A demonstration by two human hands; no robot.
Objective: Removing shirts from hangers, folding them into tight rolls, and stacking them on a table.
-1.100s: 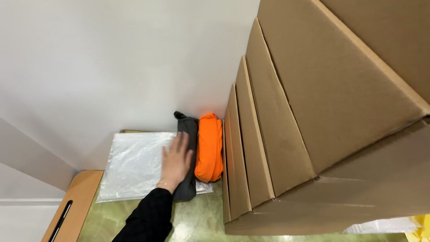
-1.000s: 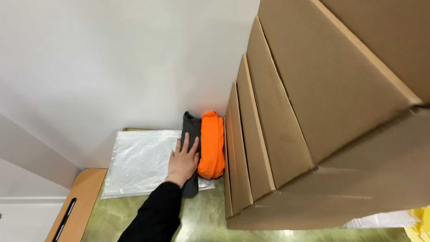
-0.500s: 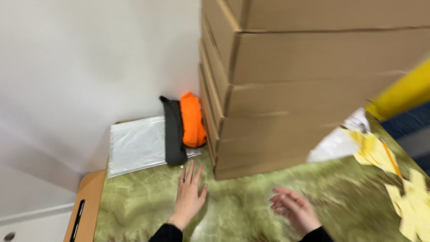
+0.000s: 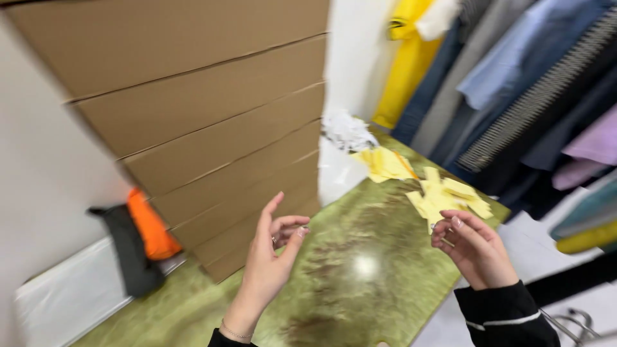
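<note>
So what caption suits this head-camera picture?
Empty left hand and right hand raised over a green table beside stacked cardboard boxes.

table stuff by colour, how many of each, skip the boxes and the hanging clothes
orange folded item: 1
dark grey folded item: 1
white plastic bag: 1
yellow paper piles: 2, the other nearer the boxes
white crumpled heap: 1
total: 6
Both the left hand and the right hand are empty above the green tabletop.
</note>
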